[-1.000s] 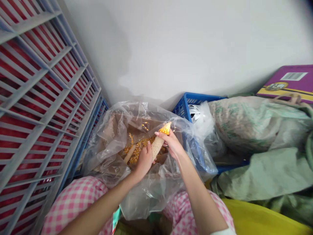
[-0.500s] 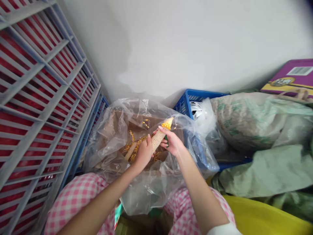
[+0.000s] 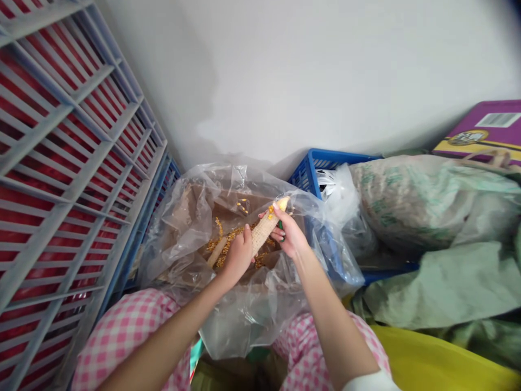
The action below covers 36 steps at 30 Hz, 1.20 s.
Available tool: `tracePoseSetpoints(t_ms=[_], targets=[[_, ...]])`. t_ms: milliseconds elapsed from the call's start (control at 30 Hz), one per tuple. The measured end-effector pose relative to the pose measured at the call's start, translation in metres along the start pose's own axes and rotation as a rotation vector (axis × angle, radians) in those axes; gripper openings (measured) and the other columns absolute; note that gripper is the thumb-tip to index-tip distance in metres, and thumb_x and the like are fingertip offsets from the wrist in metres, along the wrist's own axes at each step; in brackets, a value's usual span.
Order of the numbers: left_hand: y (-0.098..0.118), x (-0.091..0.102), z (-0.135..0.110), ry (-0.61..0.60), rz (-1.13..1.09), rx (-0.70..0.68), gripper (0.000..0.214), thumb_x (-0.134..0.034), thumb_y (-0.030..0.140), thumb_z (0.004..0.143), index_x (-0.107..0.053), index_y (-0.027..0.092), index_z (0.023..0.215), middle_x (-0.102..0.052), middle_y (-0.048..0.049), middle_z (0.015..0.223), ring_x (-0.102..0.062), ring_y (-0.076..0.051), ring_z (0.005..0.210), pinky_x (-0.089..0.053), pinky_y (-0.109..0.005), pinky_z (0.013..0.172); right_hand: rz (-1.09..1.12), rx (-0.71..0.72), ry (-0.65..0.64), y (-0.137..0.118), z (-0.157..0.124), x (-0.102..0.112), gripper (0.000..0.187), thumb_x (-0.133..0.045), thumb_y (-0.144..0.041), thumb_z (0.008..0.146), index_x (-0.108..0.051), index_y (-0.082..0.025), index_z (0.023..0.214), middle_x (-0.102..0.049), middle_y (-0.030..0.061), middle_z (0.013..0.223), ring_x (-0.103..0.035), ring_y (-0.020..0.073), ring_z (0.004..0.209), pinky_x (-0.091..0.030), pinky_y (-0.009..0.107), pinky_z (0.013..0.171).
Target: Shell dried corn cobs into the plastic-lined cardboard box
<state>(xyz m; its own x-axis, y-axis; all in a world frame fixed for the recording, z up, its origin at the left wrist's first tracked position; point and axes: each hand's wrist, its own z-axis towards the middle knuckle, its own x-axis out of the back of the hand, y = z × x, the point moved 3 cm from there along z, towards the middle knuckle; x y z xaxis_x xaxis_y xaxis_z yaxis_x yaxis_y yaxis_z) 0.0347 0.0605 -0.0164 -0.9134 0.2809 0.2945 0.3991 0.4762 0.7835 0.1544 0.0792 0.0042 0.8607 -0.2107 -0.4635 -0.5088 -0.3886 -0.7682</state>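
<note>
A corn cob (image 3: 264, 229), mostly bare of kernels, slants up to the right above a plastic-lined cardboard box (image 3: 264, 197). My left hand (image 3: 239, 251) is wrapped round its lower end. Near the tip, my right hand (image 3: 290, 233) grips the cob, its thumb by a few remaining yellow kernels (image 3: 271, 210). Something small and green shows at the right fingers; I cannot make out what it is. Below, loose corn kernels (image 3: 222, 260) lie in the box beside a bare cob (image 3: 218, 251).
Clear plastic sheeting (image 3: 171, 244) drapes over the box's sides. A tall slatted crate (image 3: 73, 141) stands on the left. To the right are a blue basket (image 3: 313, 168), a stuffed plastic sack (image 3: 423, 201) and a purple box (image 3: 484, 127). A white wall rises behind.
My right thumb has moved up toward the cob's tip. Fewer yellow kernels show there now. My left hand has stayed nearly in place.
</note>
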Motion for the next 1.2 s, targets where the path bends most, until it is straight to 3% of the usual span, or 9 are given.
tracePoseSetpoints(t_ms=[433, 633, 800, 900, 1067, 1200], targets=[[-0.0020, -0.0018, 0.0015, -0.040, -0.078, 0.110, 0.054, -0.017, 0.046, 0.086, -0.055, 0.011, 0.071, -0.048, -0.0015, 0.041, -0.046, -0.011, 0.031, -0.032, -0.021, 0.033, -0.107, 0.082, 0.048, 0.0041, -0.0011, -0.0023, 0.031, -0.067, -0.040, 0.063, -0.054, -0.016, 0.077, -0.059, -0.0013, 0.070, -0.022, -0.0016, 0.036, -0.011, 0.014, 0.030], [0.0002, -0.0011, 0.0032, -0.081, -0.127, 0.094, 0.053, -0.019, 0.047, 0.086, -0.055, 0.011, 0.070, -0.048, -0.0012, 0.040, -0.045, -0.011, 0.030, -0.031, -0.021, 0.032, -0.005, 0.029, -0.043, -0.0012, 0.0009, -0.0024, 0.048, -0.046, -0.061, 0.072, -0.055, -0.014, 0.076, -0.061, 0.0025, 0.072, -0.012, -0.0025, 0.032, -0.006, 0.016, 0.029], [-0.0020, -0.0028, 0.0026, -0.111, -0.179, 0.174, 0.053, -0.018, 0.049, 0.086, -0.054, 0.012, 0.071, -0.047, -0.0009, 0.038, -0.043, -0.012, 0.028, -0.026, -0.021, 0.028, -0.035, 0.062, 0.004, 0.0034, 0.0018, -0.0039, 0.032, -0.061, -0.046, 0.068, -0.053, -0.017, 0.078, -0.062, -0.0004, 0.072, -0.018, -0.0021, 0.034, -0.010, 0.014, 0.029], [0.0010, -0.0016, 0.0023, -0.112, -0.179, 0.147, 0.052, -0.018, 0.048, 0.086, -0.052, 0.013, 0.068, -0.047, -0.0012, 0.038, -0.043, -0.012, 0.028, -0.026, -0.020, 0.028, -0.034, 0.064, -0.032, 0.0018, 0.0002, -0.0053, 0.031, -0.064, -0.042, 0.065, -0.054, -0.018, 0.080, -0.062, -0.0009, 0.075, -0.017, -0.0027, 0.034, -0.011, 0.013, 0.030], [0.0027, 0.0010, 0.0043, -0.030, -0.065, 0.008, 0.054, -0.018, 0.048, 0.085, -0.052, 0.013, 0.062, -0.047, -0.0020, 0.040, -0.047, -0.013, 0.032, -0.033, -0.021, 0.031, -0.042, 0.038, 0.001, -0.0023, 0.0008, -0.0045, 0.047, -0.050, -0.062, 0.068, -0.056, -0.015, 0.075, -0.061, 0.0015, 0.069, -0.014, -0.0023, 0.031, -0.007, 0.016, 0.028], [-0.0019, -0.0002, 0.0047, -0.021, -0.039, 0.001, 0.053, -0.017, 0.047, 0.085, -0.052, 0.013, 0.064, -0.047, -0.0021, 0.041, -0.048, -0.014, 0.033, -0.037, -0.022, 0.034, -0.096, 0.070, 0.048, 0.0012, 0.0016, -0.0047, 0.037, -0.059, -0.052, 0.067, -0.055, -0.016, 0.071, -0.060, 0.0000, 0.068, -0.020, -0.0017, 0.034, -0.009, 0.015, 0.029]])
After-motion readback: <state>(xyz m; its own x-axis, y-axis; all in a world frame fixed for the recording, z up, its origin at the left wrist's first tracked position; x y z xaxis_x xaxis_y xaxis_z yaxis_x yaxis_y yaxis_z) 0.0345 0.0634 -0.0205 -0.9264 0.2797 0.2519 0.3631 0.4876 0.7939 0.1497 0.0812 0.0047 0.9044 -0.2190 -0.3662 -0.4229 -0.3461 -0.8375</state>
